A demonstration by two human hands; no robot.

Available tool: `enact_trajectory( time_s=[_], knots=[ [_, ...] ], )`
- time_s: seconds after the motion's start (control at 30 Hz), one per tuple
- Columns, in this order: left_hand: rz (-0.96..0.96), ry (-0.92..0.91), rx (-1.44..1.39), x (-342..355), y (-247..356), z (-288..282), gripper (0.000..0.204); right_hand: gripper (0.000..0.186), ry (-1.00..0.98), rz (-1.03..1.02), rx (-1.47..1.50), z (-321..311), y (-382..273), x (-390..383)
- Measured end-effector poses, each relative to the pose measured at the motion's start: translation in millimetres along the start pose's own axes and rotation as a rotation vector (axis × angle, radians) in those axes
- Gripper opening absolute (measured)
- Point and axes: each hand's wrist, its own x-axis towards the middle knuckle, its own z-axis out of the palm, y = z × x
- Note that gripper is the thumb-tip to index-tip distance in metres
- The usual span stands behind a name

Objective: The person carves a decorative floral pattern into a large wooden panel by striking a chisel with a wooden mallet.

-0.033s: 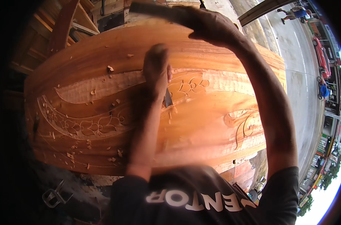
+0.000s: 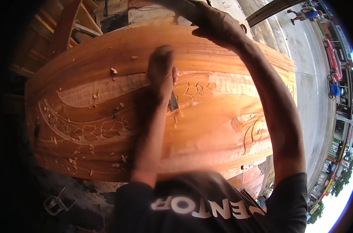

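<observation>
A large wooden panel [image 2: 207,136] lies beneath me, carved with flowers, scrolls and textured bands, with curled shavings scattered over its left part. My left hand [image 2: 161,70] is closed around a chisel [image 2: 173,101]; the handle is hidden in the fist, and the blade rests on the carving near the middle. Raised at the panel's far edge, my right hand [image 2: 219,29] grips a long dark bar-like mallet [image 2: 180,9], which is blurred and runs out to the upper left.
Stacked wooden frames [image 2: 56,31] stand at the back left, and a metal-framed object [image 2: 58,200] is low on the left. A paved road [image 2: 312,77] runs along the right, with a walking person [image 2: 304,14], a red vehicle [image 2: 331,56] and shopfronts beyond.
My right hand and the mallet have shifted a little up and to the left. My left hand and the chisel have not visibly moved.
</observation>
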Motion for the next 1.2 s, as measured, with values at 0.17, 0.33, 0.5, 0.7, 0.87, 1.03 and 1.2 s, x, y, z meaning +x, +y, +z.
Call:
enact_trajectory(
  time_s=[0.17,0.33,0.5,0.7,0.87,1.03,1.2],
  knots=[
    [0.026,0.012,-0.02,-1,1,-5,0.035,0.083,-0.256,-0.157,-0.135,-12,-18,-1],
    [0.029,0.025,-0.011,-3,4,-5,0.035,0.083,0.011,0.077,0.151,-6,-33,-7],
    [0.141,0.155,-0.133,-22,26,-21,0.036,0.078,-0.125,-0.088,-0.065,-18,-34,-12],
    [0.118,0.108,-0.011,-11,15,-18,0.032,0.085,0.041,0.168,0.249,-27,-59,-3],
    [0.036,0.089,-0.025,-13,13,-20,0.028,0.068,-0.135,-0.221,-0.176,4,-41,-13],
    [0.058,0.063,-0.091,-18,14,-8,0.025,0.078,0.083,-0.002,-0.004,-1,-40,-12],
    [0.071,0.152,-0.094,-42,42,-13,0.026,0.067,-0.012,-0.071,0.105,2,-62,-51]
  ],
)
